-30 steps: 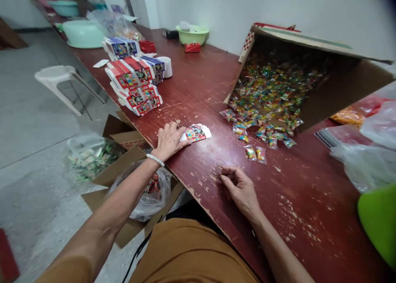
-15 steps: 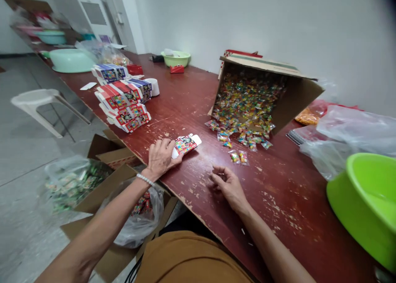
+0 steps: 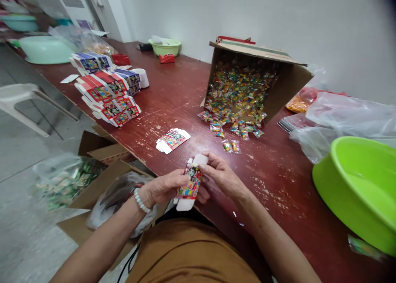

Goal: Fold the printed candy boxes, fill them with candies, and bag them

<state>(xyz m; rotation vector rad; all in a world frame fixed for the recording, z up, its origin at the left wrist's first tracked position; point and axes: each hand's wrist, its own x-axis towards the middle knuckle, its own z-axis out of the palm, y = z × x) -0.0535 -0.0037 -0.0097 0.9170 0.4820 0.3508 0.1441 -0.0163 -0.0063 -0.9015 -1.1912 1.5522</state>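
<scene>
Between both hands, over the table's near edge, is a small printed carton [image 3: 192, 183] with white end flaps standing out. My left hand [image 3: 168, 186] is closed on its left side, thumb across the printed face. My right hand [image 3: 220, 173] pinches the upper flap, with its lower fingers behind the carton. A flattened carton [image 3: 173, 140] lies on the table just beyond. Two small candy packets [image 3: 231, 146] rest past my right hand, near a tipped cardboard box [image 3: 297, 87] full of such packets, several of them spilled at its mouth.
Stacked red and purple cartons [image 3: 107, 91] stand at the left beside a white cup [image 3: 142, 77]. A green basin [image 3: 349, 196] and plastic bags [image 3: 343, 114] occupy the right. Open boxes with bagged packets [image 3: 83, 175] and a white stool [image 3: 27, 95] are on the floor at left.
My left hand has drawn a carton off the flattened ones towards me, leaving one lying on the table. My right hand has come over and taken hold of its flap. The view has shifted slightly.
</scene>
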